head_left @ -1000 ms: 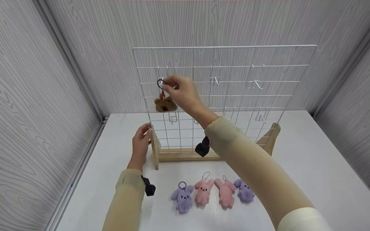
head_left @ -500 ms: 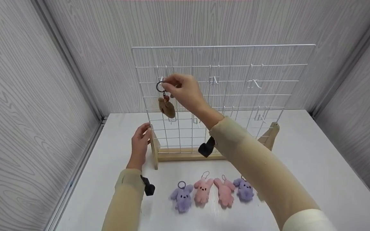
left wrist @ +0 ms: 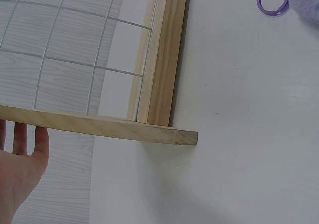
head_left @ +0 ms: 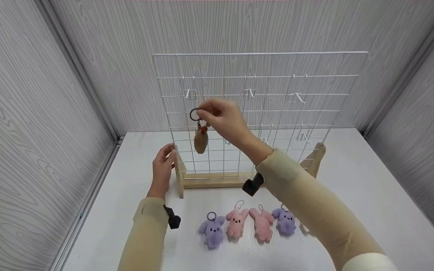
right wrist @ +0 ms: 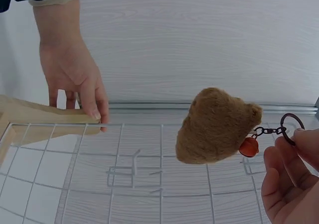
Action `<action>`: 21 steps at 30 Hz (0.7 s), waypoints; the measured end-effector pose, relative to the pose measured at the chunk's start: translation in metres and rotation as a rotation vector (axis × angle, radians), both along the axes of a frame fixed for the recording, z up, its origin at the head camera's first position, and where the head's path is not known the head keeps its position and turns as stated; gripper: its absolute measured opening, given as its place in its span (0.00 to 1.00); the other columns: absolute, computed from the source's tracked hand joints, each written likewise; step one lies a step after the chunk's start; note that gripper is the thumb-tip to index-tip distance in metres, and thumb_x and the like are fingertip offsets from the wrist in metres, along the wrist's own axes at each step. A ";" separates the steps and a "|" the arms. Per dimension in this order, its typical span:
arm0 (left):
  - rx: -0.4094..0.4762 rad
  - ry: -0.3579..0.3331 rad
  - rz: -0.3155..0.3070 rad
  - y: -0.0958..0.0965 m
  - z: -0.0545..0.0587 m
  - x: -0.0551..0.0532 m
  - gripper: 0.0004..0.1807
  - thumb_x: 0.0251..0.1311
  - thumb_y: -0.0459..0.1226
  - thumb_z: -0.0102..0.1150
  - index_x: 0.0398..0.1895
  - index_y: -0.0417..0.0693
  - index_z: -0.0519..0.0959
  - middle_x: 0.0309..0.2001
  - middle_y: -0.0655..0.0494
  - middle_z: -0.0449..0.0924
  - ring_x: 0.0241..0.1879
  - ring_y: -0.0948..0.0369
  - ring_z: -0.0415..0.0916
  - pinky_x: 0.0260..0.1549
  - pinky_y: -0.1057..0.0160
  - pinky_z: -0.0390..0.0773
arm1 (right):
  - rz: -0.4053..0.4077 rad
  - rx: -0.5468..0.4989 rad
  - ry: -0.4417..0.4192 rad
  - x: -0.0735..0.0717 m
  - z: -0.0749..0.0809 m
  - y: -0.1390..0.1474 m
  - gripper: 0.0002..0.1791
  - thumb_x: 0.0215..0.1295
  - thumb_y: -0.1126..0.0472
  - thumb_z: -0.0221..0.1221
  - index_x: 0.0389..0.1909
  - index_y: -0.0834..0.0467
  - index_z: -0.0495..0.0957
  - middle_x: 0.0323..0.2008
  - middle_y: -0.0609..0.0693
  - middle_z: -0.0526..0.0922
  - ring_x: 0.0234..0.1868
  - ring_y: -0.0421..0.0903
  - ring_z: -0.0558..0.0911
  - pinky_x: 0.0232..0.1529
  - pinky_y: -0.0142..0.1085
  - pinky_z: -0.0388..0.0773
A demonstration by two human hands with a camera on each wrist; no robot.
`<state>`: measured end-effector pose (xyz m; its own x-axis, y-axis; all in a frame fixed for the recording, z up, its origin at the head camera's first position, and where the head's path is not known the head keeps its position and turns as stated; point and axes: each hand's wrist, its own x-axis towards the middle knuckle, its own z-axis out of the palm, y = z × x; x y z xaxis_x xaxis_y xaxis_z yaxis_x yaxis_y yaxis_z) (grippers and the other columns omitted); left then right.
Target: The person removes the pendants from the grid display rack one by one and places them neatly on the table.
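My right hand pinches the dark ring of a brown plush keychain between thumb and fingers. The plush head hangs edge-on below it in the head view; the right wrist view shows the furry brown head, an orange bead and a short chain. It is held in front of the white wire grid rack, below the upper left hook. My left hand grips the rack's left wooden side piece; its fingertips show against that wood in the left wrist view.
On the white table in front of the rack lie a purple plush bunny, two pink ones and another purple one. A pale item is mostly hidden by the right sleeve. More white hooks stick out from the grid.
The right hand has drawn the keychain down and slightly right from the upper left hook, which now shows bare. The plush has turned from face-on to edge-on. The left hand stays put.
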<state>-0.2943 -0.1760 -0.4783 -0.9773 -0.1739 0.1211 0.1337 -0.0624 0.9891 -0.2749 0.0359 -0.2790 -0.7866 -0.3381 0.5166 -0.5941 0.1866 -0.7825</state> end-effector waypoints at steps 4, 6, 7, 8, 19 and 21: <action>-0.002 -0.005 0.001 0.000 0.000 0.000 0.21 0.68 0.42 0.48 0.62 0.48 0.67 0.60 0.53 0.66 0.58 0.59 0.66 0.51 0.54 0.69 | 0.001 0.028 -0.015 0.002 -0.013 0.008 0.06 0.62 0.64 0.60 0.35 0.64 0.81 0.28 0.51 0.81 0.28 0.50 0.79 0.31 0.34 0.77; 0.004 -0.006 -0.001 0.000 0.000 -0.001 0.21 0.68 0.42 0.49 0.62 0.48 0.67 0.61 0.52 0.66 0.58 0.58 0.66 0.52 0.53 0.68 | 0.002 0.028 -0.013 0.003 -0.020 0.014 0.06 0.62 0.64 0.60 0.35 0.64 0.81 0.28 0.51 0.81 0.28 0.50 0.79 0.31 0.35 0.77; 0.007 -0.009 -0.003 0.000 0.000 -0.001 0.21 0.68 0.42 0.49 0.62 0.49 0.67 0.61 0.51 0.65 0.58 0.58 0.66 0.52 0.53 0.68 | 0.002 0.028 -0.011 0.003 -0.024 0.016 0.06 0.62 0.64 0.60 0.35 0.64 0.81 0.28 0.51 0.81 0.28 0.50 0.79 0.31 0.35 0.77; 0.011 -0.012 -0.005 0.000 0.000 -0.001 0.21 0.68 0.42 0.49 0.62 0.49 0.67 0.61 0.51 0.65 0.58 0.57 0.65 0.53 0.53 0.68 | 0.003 0.028 -0.010 0.004 -0.027 0.019 0.06 0.62 0.64 0.60 0.35 0.64 0.81 0.29 0.51 0.81 0.28 0.50 0.79 0.31 0.35 0.77; -0.002 -0.036 0.000 0.002 0.011 0.007 0.20 0.69 0.40 0.48 0.63 0.49 0.67 0.62 0.51 0.65 0.59 0.57 0.65 0.53 0.53 0.67 | 0.015 0.002 -0.037 0.017 -0.048 0.042 0.07 0.63 0.65 0.59 0.37 0.64 0.80 0.30 0.52 0.82 0.28 0.48 0.79 0.33 0.41 0.79; -0.011 -0.035 0.007 0.001 0.004 0.001 0.20 0.68 0.42 0.48 0.62 0.50 0.67 0.61 0.53 0.65 0.58 0.58 0.66 0.53 0.54 0.68 | 0.018 -0.007 -0.032 0.019 -0.052 0.047 0.06 0.62 0.65 0.59 0.37 0.65 0.80 0.30 0.53 0.82 0.28 0.49 0.79 0.33 0.42 0.79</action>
